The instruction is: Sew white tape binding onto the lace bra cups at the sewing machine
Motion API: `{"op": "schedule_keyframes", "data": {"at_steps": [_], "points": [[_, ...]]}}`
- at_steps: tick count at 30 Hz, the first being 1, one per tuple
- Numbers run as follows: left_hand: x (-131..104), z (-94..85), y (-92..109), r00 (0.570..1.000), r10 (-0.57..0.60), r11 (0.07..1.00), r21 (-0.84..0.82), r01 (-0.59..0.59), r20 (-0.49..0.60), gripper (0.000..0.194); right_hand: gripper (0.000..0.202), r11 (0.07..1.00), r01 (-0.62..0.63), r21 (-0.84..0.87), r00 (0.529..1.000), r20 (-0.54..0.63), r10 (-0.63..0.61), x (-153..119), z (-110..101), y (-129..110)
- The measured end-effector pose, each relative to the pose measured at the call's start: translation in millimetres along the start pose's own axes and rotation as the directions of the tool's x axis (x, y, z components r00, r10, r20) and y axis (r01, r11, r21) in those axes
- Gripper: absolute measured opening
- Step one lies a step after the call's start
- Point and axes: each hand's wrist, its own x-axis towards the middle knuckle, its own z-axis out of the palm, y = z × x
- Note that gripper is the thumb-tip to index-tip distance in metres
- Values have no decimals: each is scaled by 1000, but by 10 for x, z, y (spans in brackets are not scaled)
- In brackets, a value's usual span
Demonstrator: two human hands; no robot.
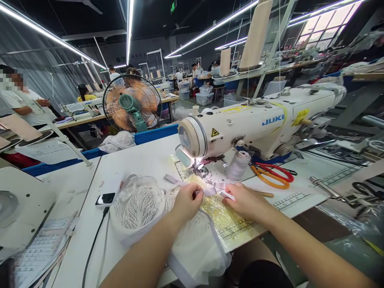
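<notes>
In front of the white sewing machine (pixel 228 130), my left hand (pixel 188 199) pinches a pale lilac elastic strap (pixel 210 191). My right hand (pixel 241 199) has its fingers closed on the other part of this strap, to the right. The strap runs between both hands, just below the lit needle area. A white lace bra (pixel 136 204) lies on the table to the left, partly under my left hand and forearm, and its lower part hangs over the table's front edge.
Right of the needle area stand a thread cone (pixel 238 165) and red-handled and orange-handled scissors (pixel 271 176). A small black-and-white device (pixel 105 199) with a cable lies left. Behind are a large fan (pixel 132 103) and a blue-edged bin (pixel 156 134).
</notes>
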Motion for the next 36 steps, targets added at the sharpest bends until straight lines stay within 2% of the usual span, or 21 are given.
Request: {"op": "schedule_keyframes", "data": {"at_steps": [11, 14, 18, 26, 29, 31, 32, 34, 36], "points": [[-2, -10, -1, 1000, -5, 1000, 26, 4, 28, 10, 4, 999, 21, 48, 989, 146, -28, 144, -54, 32], [-4, -6, -19, 1000, -6, 1000, 1, 6, 28, 10, 9, 1000, 13, -1, 991, 135, -13, 137, -104, 51], [4, 1, -49, 1000, 3, 1000, -10, -3, 23, 10, 12, 993, -64, -96, 993, 94, 73, 57, -152, 112], [1, 10, -51, 1000, 26, 1000, -8, -26, 4, 9, 13, 990, -69, -123, 997, 14, 72, -98, -102, 281], [-1, 14, -52, 1000, 25, 1000, 15, -25, -17, 9, 10, 1000, 20, 17, 999, -42, -19, -145, -153, 280], [1, 21, -58, 999, 25, 999, 37, -24, -23, 9, 13, 965, 98, 241, 994, -60, -86, -211, -223, 176], [3, 25, -62, 999, 29, 998, 51, -27, -26, 8, 19, 913, 129, 387, 992, -49, -119, -247, -257, 90], [3, 35, -71, 998, 52, 995, 86, -49, -38, 7, 26, 726, 131, 675, 980, 22, -196, -299, -299, -124], [2, 43, -81, 996, 74, 991, 111, -68, -49, 8, 29, 574, 78, 815, 955, 103, -277, -296, -291, -334]]}}
